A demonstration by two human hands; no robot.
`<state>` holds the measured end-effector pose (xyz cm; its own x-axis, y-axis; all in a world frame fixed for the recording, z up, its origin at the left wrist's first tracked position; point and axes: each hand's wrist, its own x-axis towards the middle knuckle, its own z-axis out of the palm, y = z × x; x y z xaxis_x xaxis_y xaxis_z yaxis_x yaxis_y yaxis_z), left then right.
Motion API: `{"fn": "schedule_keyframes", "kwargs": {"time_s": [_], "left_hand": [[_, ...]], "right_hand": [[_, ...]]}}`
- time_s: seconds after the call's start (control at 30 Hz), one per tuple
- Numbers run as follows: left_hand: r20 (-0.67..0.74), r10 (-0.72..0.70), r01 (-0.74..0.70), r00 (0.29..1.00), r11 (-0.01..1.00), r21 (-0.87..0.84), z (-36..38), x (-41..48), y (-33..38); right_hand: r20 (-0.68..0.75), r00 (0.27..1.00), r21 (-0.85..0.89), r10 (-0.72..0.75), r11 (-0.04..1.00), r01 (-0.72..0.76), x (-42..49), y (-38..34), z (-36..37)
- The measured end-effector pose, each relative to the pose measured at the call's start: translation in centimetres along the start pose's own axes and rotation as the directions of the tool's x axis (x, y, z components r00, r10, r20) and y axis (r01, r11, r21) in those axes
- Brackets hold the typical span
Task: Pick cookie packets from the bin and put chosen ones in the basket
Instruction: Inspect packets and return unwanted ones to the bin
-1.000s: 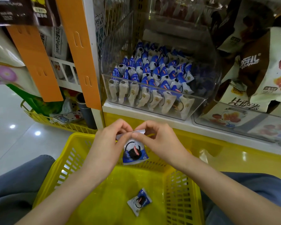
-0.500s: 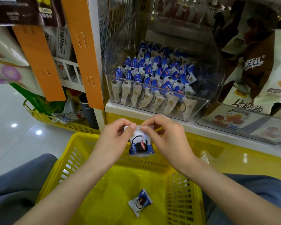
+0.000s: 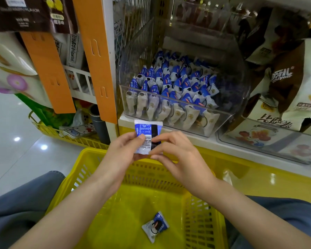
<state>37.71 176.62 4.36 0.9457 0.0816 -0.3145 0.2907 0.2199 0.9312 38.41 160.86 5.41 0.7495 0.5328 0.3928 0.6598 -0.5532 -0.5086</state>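
I have both hands on one cookie packet [image 3: 148, 131], held upright just above the far rim of the yellow basket [image 3: 90, 157], barcode side toward me. The left hand [image 3: 122, 151] pinches its left edge with the thumb in front. The right hand [image 3: 180, 159] has its fingers [image 3: 163, 139] curled in, pinching the right side, and the two hands hide the packet's lower end. A second packet [image 3: 155, 226] lies on the basket floor near me. Beyond the basket a white shelf [image 3: 210, 143] carries the clear bin [image 3: 228, 117], packed with more blue-and-white packets behind its tall front wall. An orange strip [image 3: 99, 69] hangs beyond the basket's far left corner, and big snack bags [image 3: 285, 87] crowd the shelf past its far right corner.
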Motion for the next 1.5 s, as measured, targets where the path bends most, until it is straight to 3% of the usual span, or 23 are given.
{"fn": "schedule_keyframes", "kwargs": {"time_s": [0.07,0.13,0.2,0.27,0.33,0.47,0.67,0.83,0.93,1.1,1.2,1.3,1.37,1.5], "left_hand": [[-0.017,0.041,-0.040,0.999,0.998,0.052,0.0,0.0,0.0],[0.008,0.070,-0.071,0.998,0.994,0.081,0.0,-0.1,0.0],[0.075,0.076,-0.083,0.994,0.993,0.089,0.2,-0.2,-0.1],[0.137,0.087,-0.100,0.987,0.991,0.090,0.5,-0.4,-0.3],[0.124,0.176,-0.195,0.977,0.966,0.171,0.7,-0.3,-0.5],[0.098,0.413,-0.411,0.905,0.795,0.446,0.7,-0.5,-0.8],[0.163,0.367,-0.391,0.916,0.721,0.572,0.6,-0.6,-1.9],[0.230,0.344,-0.414,0.910,0.735,0.538,0.5,-0.6,-1.6],[0.235,0.379,-0.441,0.895,0.674,0.593,0.3,-0.6,-1.8],[0.199,0.438,-0.453,0.877,0.616,0.645,0.1,-0.5,-2.3],[0.186,0.450,-0.456,0.873,0.621,0.637,0.2,-0.5,-2.3],[0.152,0.443,-0.439,0.883,0.669,0.600,0.2,-0.1,-2.0],[0.130,0.389,-0.395,0.912,0.753,0.526,0.2,0.2,-1.9],[0.005,0.154,-0.149,0.988,0.948,0.280,0.5,1.0,-1.9]], "right_hand": [[-0.084,0.980,0.186,0.181,0.969,-0.163,0.1,-0.4,0.1],[-0.103,0.909,0.381,0.405,0.860,-0.340,0.4,-0.4,0.2],[0.051,0.815,0.595,0.577,0.638,-0.489,0.7,-0.2,0.1],[0.249,0.751,0.736,0.612,0.385,-0.558,0.9,-0.1,0.1],[0.301,0.734,0.760,0.609,0.311,-0.570,0.9,-0.1,0.1],[0.235,0.737,0.766,0.634,0.346,-0.542,0.9,-0.1,0.5],[0.218,0.775,0.714,0.593,0.445,-0.541,0.8,-0.1,1.2],[0.183,0.803,0.675,0.567,0.522,-0.522,0.7,0.3,1.1],[0.162,0.802,0.638,0.575,0.559,-0.530,0.6,0.5,1.2],[0.231,0.778,0.611,0.584,0.536,-0.583,0.5,0.0,1.9],[0.316,0.767,0.626,0.558,0.485,-0.611,0.6,-0.3,2.2],[0.294,0.786,0.658,0.543,0.481,-0.579,0.7,-0.3,2.1],[0.254,0.803,0.646,0.539,0.524,-0.555,0.8,-0.2,1.9],[0.230,0.840,0.629,0.491,0.583,-0.514,0.9,-0.1,1.5]]}}
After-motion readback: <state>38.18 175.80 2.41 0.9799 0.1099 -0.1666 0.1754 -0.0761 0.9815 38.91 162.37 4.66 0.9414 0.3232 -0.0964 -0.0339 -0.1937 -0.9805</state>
